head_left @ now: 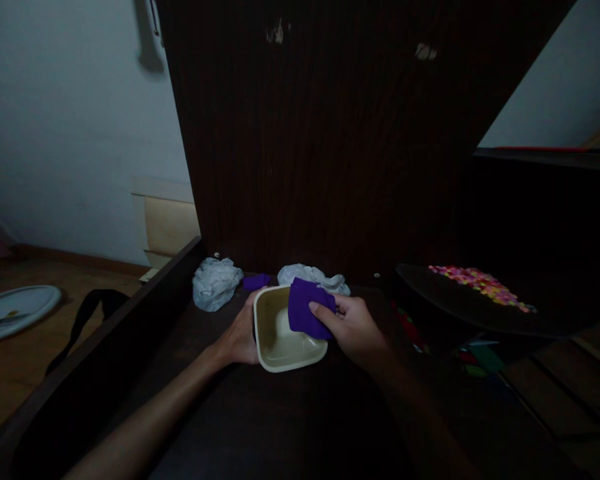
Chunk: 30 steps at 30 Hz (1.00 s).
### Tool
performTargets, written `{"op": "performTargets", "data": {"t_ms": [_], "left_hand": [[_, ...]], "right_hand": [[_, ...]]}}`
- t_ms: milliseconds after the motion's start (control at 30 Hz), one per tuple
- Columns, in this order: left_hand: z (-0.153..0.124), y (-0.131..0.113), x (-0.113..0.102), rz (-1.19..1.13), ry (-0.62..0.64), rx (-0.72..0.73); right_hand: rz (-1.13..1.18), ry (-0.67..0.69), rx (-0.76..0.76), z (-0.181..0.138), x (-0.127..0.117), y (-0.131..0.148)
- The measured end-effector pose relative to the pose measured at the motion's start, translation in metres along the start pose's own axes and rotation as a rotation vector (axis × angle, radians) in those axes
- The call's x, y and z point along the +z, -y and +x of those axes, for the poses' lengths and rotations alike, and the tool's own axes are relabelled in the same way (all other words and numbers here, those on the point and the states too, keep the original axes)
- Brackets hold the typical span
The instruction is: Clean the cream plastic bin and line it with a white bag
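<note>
A cream-coloured square bowl (280, 337) with rounded corners is tilted so that its inside faces me. My left hand (243, 337) is closed on its left side, the fingers mostly hidden behind it. In my right hand (353, 327) is a folded purple cloth (307, 310), pinched between thumb and fingers. The cloth covers the bowl's upper right rim; whether it touches the inside I cannot tell. Behind the bowl lies a second purple cloth piece (255, 282), between a crumpled pale plastic bag (215, 285) and another pale plastic bag (305, 272).
The dark wooden surface (205, 413) has a raised edge (130, 330) on the left and a tall dark panel (320, 147) at the back. On the right, a dark shelf (445, 307) bears a strip of small colourful pieces (483, 287). A white round lid-like object (20, 310) lies on the floor.
</note>
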State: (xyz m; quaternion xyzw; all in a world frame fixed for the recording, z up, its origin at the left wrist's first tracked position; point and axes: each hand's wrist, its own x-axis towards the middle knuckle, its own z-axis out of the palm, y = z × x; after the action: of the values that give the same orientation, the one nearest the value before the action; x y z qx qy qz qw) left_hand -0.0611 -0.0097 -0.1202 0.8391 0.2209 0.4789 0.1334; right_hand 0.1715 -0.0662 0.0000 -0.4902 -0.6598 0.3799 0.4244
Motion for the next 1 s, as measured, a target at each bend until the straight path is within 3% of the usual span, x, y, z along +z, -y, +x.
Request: {"op": "performTargets", "data": {"t_ms": [233,400,600,833,933,1000], "left_hand": [[0.003,0.002,0.001,0.112,-0.124,0.236],[0.005,0.002,-0.004,0.125,-0.173,0.277],[0.007,-0.002,-0.006,0.171,-0.118,0.307],[0.006,-0.006,-0.006,0.165,-0.031,0.263],[0.004,-0.003,-0.006,0.163,0.012,0.261],[0.002,-0.001,-0.006,0.161,0.035,0.257]], "right_hand": [[-0.535,-0.112,-0.104,-0.016,0.015,0.005],[-0.747,0.009,-0.082,-0.021,0.028,0.004],[-1.014,0.054,-0.160,-0.017,0.047,0.000],[-1.007,0.633,-0.203,-0.015,0.052,0.002],[-1.073,0.715,-0.180,-0.017,0.050,-0.001],[-1.142,0.697,-0.121,-0.016,0.051,-0.003]]}}
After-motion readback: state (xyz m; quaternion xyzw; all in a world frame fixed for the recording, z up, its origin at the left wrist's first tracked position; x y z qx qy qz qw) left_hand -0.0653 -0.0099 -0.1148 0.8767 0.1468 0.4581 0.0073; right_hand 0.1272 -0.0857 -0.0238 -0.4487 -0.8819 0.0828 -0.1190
